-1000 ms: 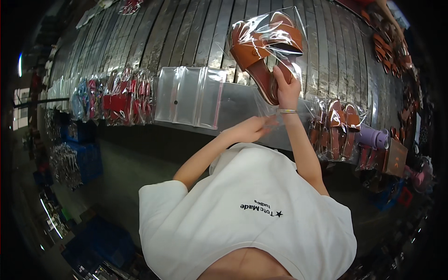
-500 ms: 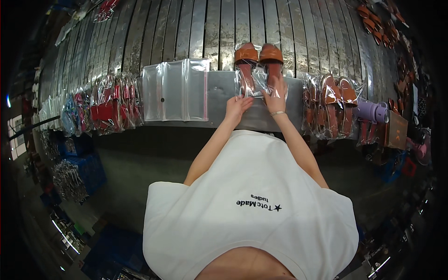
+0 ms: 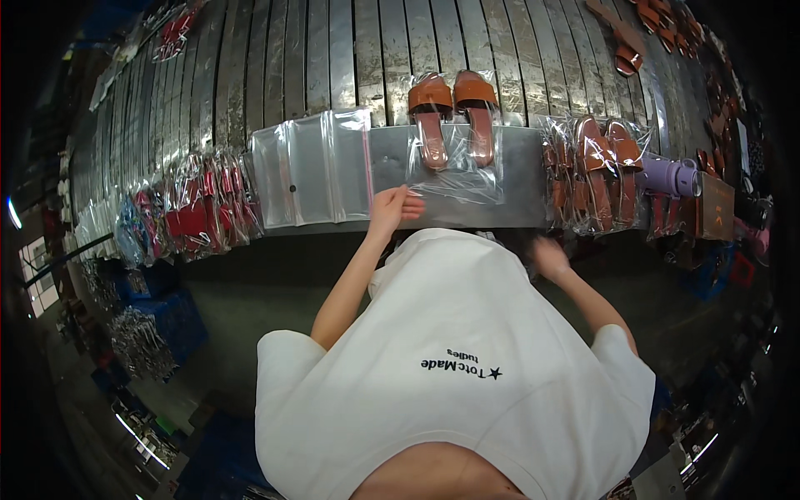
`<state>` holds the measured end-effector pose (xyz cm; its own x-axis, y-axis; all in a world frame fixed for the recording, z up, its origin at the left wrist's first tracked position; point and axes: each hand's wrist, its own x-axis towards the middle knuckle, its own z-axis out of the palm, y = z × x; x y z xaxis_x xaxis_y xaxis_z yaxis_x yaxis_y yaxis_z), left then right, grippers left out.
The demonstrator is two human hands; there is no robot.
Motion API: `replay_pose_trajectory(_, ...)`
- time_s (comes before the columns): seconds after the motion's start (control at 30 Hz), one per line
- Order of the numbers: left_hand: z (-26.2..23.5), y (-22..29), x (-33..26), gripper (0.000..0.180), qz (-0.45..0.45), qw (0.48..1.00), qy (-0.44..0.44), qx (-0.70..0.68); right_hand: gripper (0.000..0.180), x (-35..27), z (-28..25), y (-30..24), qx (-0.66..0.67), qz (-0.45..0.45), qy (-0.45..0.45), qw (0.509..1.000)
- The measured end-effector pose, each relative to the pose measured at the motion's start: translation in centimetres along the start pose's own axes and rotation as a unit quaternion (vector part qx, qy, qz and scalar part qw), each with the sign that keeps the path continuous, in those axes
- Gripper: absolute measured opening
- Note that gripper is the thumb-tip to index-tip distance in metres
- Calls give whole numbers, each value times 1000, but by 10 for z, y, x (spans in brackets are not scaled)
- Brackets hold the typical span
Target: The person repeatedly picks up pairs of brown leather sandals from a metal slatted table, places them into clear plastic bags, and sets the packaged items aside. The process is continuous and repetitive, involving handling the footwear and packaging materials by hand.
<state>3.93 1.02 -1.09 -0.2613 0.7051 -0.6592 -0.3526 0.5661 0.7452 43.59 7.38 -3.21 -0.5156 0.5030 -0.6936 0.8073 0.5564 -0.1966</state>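
Note:
A pair of brown slide sandals (image 3: 480,129) lies side by side in a clear plastic bag (image 3: 458,185), straddling the grey metal ledge (image 3: 521,171) and the slatted surface beyond it. The bag's loose end spreads toward me. My left hand (image 3: 397,208) is just left of that end, fingers stretched out, holding nothing visible. Down by the front edge of the ledge, my right hand (image 3: 551,257) is smeared by motion, so its fingers and anything in them cannot be made out. Flat clear bags (image 3: 312,167) lie on the ledge left of the sandals.
Bagged brown sandals (image 3: 597,171) stand in a row at the right, beside a lilac cylinder (image 3: 671,177) and a cardboard box (image 3: 715,208). Bagged red sandals (image 3: 204,212) crowd the left. Loose brown sandals (image 3: 629,58) lie far right on the metal slats (image 3: 333,58).
Both hands have left the bagged sandals. My left hand moved left and nearer; my right hand dropped back toward my body. Loose brown sandals have appeared farther left at the far right.

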Motion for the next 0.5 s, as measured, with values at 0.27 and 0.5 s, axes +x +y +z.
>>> replay_pose_trajectory(0.27,-6,40,21,35,525,600,-72,600,34,57,-116,-59,27,-131,370,920)
replay_pose_trajectory(0.5,-9,-10,97,17,-20,999,9,46,18,149,-103,-63,655,179,177,713)
